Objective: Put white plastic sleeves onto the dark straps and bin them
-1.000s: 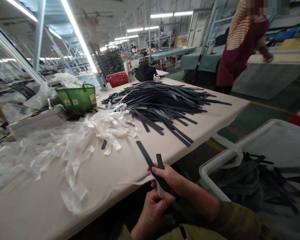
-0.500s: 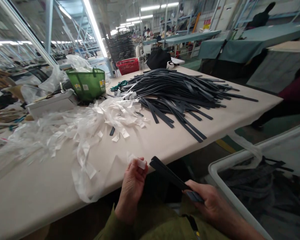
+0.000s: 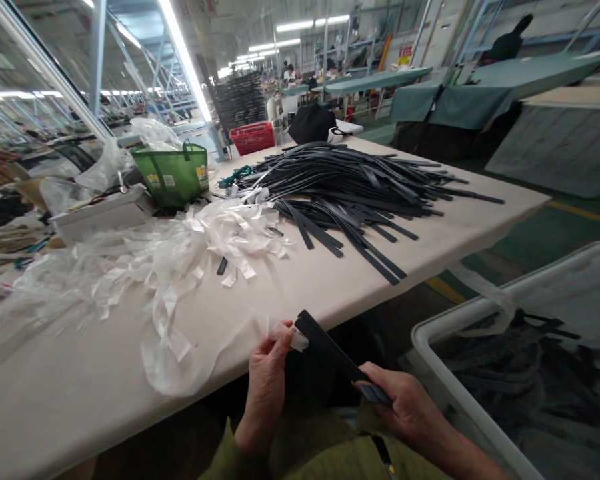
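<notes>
My left hand (image 3: 269, 377) pinches a thin, whitish translucent film strip (image 3: 299, 340) at the table's front edge. Its loose end lies close to the tips of some dark flat strips (image 3: 327, 347); whether they touch I cannot tell. Those strips, folded or stacked together, are gripped in my right hand (image 3: 405, 400) and point up and to the left. On the table (image 3: 260, 293) lies a large heap of similar dark strips (image 3: 340, 173). Left of it spreads a tangled pile of peeled-looking white film (image 3: 220, 233).
A green bag (image 3: 173, 177) and a red basket (image 3: 253, 138) stand at the table's back, near a black cloth-like bundle (image 3: 311, 123). To my right a white bin (image 3: 445, 367) holds more dark strips. A person (image 3: 507, 43) is at the far right.
My left hand has moved slightly right and up with the film, closer to the strip ends. The right hand has shifted a little left. The view has turned slightly.
</notes>
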Demonstrator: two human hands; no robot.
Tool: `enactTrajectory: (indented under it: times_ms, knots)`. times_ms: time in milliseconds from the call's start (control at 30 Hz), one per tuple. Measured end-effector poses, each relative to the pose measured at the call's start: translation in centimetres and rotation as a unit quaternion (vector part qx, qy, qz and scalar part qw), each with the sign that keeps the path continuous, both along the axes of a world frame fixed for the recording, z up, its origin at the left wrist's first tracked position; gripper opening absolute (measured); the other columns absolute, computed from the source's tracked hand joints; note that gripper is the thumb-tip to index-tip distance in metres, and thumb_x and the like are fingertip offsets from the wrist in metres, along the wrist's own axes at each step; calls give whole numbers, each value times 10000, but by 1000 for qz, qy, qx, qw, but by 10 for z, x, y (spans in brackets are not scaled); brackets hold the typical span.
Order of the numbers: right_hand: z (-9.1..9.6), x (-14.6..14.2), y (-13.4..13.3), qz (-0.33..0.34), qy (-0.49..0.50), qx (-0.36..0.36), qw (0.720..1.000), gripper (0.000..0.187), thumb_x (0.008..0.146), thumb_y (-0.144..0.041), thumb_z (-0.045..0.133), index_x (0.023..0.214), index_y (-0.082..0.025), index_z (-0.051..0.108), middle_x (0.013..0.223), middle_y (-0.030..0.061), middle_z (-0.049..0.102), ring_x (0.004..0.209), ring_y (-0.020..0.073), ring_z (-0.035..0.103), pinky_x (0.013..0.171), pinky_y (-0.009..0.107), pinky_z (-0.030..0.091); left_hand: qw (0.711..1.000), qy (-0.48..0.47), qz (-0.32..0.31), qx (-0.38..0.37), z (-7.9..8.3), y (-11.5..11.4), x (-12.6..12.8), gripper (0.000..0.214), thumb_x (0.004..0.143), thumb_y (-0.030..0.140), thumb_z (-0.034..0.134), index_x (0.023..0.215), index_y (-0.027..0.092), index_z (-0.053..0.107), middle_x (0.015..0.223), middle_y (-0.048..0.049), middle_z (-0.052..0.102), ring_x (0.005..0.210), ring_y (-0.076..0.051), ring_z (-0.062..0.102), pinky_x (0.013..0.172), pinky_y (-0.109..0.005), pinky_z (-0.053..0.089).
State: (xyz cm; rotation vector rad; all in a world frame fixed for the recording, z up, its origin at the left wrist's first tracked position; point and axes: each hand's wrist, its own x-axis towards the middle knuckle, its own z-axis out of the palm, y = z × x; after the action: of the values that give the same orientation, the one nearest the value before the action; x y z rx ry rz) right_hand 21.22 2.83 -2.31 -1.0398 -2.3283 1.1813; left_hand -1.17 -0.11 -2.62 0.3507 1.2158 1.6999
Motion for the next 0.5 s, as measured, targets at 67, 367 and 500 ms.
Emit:
enactTrajectory:
  times_ms: [67,367,500]
  knots:
    - [-2,0,1,-4,2,-6,1000,419,979,-539,352,805,-203,532,687,-18,568,632,154,573,590,245,352,1000,29,-1,-6,-1,-2,-2,313,638,419,851,846,198,774,833,-7,761,789,-149,653,790,-256,488]
    - [-9,-3,2,-43,-55,14,997,443,981,-578,326,839,-218,543,706,12,633,674,197,634,592,271,335,994,112,-8,13,-1,-9,-1,218,681,375,830,788,192,777,765,-8,754,735,-154,646,741,-252,502]
    - [-8,-6,1,-29,-66,15,997,509,962,-642,281,823,-223,534,702,21,639,663,200,636,583,271,336,998,45,21,44,2,-9,-1,248,660,375,849,805,187,776,840,-27,770,758,-152,671,727,-237,526]
